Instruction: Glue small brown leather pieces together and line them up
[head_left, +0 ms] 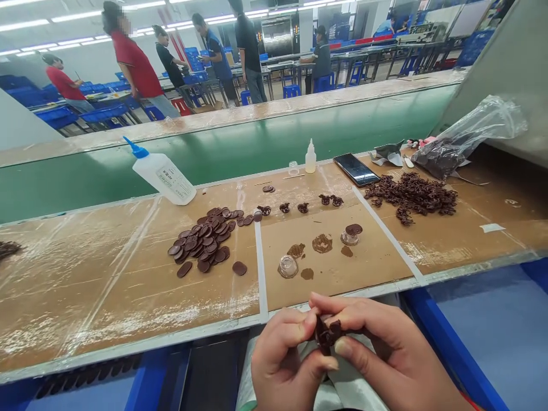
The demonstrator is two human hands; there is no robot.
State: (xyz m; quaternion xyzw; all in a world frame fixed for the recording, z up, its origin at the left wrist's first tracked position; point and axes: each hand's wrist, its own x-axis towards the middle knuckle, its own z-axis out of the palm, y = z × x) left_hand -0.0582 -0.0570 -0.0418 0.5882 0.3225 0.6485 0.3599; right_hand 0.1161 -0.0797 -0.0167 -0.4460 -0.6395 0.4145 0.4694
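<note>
Low centre of the frame, both hands, left hand (pixel 282 357) and right hand (pixel 377 354), pinch one small dark brown piece (pixel 327 335) between fingertips, just below the desk (pixel 128 297) edge; fingers hide most of it, so its shape and long axis cannot be told.

Your single head-worn camera looks forward and down from close above the counter (pixel 128 297), its near edge crossing the lower frame, while the upper frame takes in the distant workshop behind.
</note>
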